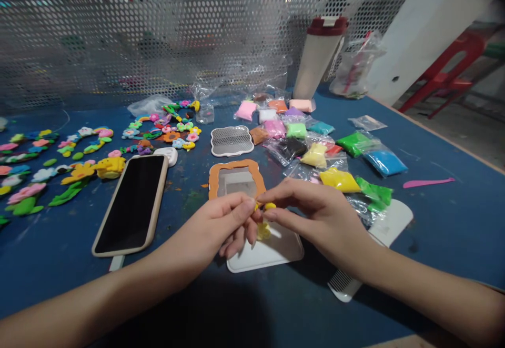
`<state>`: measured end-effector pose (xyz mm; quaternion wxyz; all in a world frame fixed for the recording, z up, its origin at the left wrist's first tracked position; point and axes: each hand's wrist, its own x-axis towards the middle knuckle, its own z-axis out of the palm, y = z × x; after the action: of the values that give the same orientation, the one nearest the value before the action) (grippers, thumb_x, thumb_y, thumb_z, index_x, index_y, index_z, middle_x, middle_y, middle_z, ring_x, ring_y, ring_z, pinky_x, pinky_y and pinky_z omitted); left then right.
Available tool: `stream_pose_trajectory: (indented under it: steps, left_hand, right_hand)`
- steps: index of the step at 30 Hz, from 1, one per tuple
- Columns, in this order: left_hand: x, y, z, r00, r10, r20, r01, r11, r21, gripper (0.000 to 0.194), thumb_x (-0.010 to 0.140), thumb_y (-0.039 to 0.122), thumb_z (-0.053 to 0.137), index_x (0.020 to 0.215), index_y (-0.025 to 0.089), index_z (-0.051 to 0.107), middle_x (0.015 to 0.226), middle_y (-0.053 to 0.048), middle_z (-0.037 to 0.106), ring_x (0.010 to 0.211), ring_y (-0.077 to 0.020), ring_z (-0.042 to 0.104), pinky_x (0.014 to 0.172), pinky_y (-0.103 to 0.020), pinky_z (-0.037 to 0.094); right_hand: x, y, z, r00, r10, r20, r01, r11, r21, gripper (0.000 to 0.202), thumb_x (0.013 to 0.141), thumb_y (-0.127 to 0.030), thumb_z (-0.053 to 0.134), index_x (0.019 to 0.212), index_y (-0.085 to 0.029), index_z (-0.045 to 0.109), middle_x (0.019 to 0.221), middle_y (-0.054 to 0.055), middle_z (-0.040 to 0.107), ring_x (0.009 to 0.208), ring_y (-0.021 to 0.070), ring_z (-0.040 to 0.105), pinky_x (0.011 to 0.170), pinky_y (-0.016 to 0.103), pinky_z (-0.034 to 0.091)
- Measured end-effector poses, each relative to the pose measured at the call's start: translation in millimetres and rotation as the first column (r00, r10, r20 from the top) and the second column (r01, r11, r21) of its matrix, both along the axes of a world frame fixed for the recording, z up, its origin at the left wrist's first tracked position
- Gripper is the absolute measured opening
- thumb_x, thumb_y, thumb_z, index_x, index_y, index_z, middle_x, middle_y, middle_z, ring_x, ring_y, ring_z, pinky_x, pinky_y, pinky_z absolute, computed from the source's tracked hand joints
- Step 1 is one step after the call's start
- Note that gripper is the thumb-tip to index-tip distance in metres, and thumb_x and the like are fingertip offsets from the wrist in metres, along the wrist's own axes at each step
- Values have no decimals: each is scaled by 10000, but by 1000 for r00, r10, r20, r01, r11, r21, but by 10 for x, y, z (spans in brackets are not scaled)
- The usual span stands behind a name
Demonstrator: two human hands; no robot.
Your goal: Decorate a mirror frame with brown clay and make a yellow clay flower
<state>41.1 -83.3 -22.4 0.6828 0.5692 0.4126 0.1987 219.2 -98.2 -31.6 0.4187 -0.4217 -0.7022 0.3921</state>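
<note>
My left hand (232, 224) is closed in a pinch on a bit of yellow clay at its fingertips. Beside it, my right hand (315, 214) has thumb and forefinger round a small yellow clay piece (270, 206). Whether the two bits are joined is hard to see. Below the fingers a pale yellow shape (263, 231) shows over a white board (272, 256); it may lie on the board. Just behind the hands lies a mirror with an orange clay border (215, 179), partly covered by my left hand. A white-framed mirror (232, 141) sits farther back.
Bags of coloured clay (294, 148) crowd the back right, before a tumbler (319, 56). On the left are a phone (132, 206) and many clay ornaments (79, 171). A white comb (344, 285) lies under my right wrist, and a pink tool (428, 182) farther right.
</note>
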Motion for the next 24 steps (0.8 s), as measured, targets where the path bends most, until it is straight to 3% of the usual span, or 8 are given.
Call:
stream_pose_trajectory:
  steps: [10,15,19,22,24]
  left_hand:
    - [3,4,17,997,-64,-45,65,997,34,345,909,359,378,633,169,461,440,75,386,418,-71,323,468,-206,275]
    - [-35,43,17,998,3,-65,2,996,86,334,907,383,394,667,169,487,435,79,384,418,-68,311,474,-207,270]
    - [-78,78,22,988,152,-20,-148,980,130,268,908,354,410,736,169,502,514,68,481,421,-55,343,467,-208,269]
    - [-89,81,19,988,151,-19,-148,982,115,243,905,335,419,745,169,498,515,65,501,422,-57,372,468,-210,279]
    - [-88,77,8,990,135,-37,-131,986,103,248,906,336,413,739,170,493,480,66,485,426,-66,382,471,-212,282]
  right_hand:
    - [-12,-21,-3,996,25,84,-27,999,18,51,794,-146,628,785,-178,590,708,-38,583,644,72,517,596,176,414]
    - [12,-14,15,997,21,75,-18,999,-46,60,822,-164,584,769,-184,567,710,-31,575,655,85,528,583,191,412]
    - [62,25,4,993,-2,-120,-31,962,-271,53,835,-238,589,855,-198,616,790,-4,663,756,116,622,664,214,472]
    - [96,73,-28,940,-25,-340,-119,911,-395,114,843,-284,593,918,-211,638,878,13,706,842,127,661,758,232,500]
    - [114,101,-48,899,-63,-433,-154,881,-447,104,830,-292,615,883,-208,645,865,15,714,801,113,671,741,216,509]
